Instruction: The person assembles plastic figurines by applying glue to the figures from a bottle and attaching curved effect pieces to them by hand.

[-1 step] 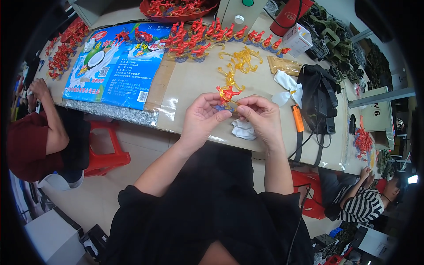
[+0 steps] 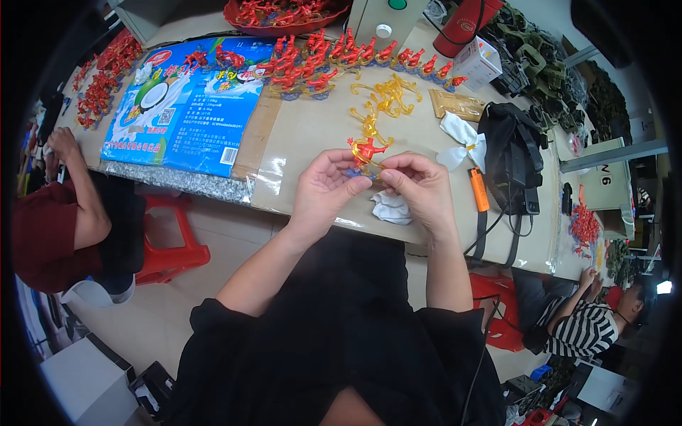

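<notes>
Between my two hands, over the front of the table, is a small red plastic figurine [image 2: 366, 149] with a yellow part and a bluish base. My left hand [image 2: 327, 188] pinches it at the base from the left. With thumb and forefinger, my right hand [image 2: 425, 186] grips the yellow part on its right side. My fingers hide some of the base. Just beyond lie loose translucent yellow curved pieces [image 2: 389, 96]. A crumpled white cloth [image 2: 391, 208] rests on the table under my right hand.
Rows of red figurines [image 2: 302, 67] stand at the back, beside a blue printed sheet [image 2: 188, 106]. A red tray [image 2: 284, 25] holds more. To the right are an orange-handled tool [image 2: 479, 190], white cloth [image 2: 463, 142] and a black bag [image 2: 508, 156]. Co-workers sit at both sides.
</notes>
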The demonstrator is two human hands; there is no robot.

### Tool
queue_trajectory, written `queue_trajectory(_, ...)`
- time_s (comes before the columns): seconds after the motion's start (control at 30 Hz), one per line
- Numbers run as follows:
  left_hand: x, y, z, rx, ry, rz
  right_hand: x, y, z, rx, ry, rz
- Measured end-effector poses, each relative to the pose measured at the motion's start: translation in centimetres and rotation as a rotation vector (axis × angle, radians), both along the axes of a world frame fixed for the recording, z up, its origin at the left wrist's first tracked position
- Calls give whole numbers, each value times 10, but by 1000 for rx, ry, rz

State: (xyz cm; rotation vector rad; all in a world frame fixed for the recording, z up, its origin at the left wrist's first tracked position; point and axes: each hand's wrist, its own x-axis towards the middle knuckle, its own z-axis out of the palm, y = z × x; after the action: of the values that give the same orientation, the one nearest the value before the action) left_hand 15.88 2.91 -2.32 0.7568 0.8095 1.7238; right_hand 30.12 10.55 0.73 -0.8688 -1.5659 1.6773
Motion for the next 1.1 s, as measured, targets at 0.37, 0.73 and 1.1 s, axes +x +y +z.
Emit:
queue_trajectory(0.37, -1, 2, -6, -35, -48, -34, -2, 6, 11, -148, -100, 78)
queue_trajectory(0.73, -1, 2, -2, -37, -87, -48, -9, -2, 4, -125, -82, 29)
queue_trajectory(1.1, -4, 0, -3, -29, -114, -50, -12, -11, -7, -57, -2, -1)
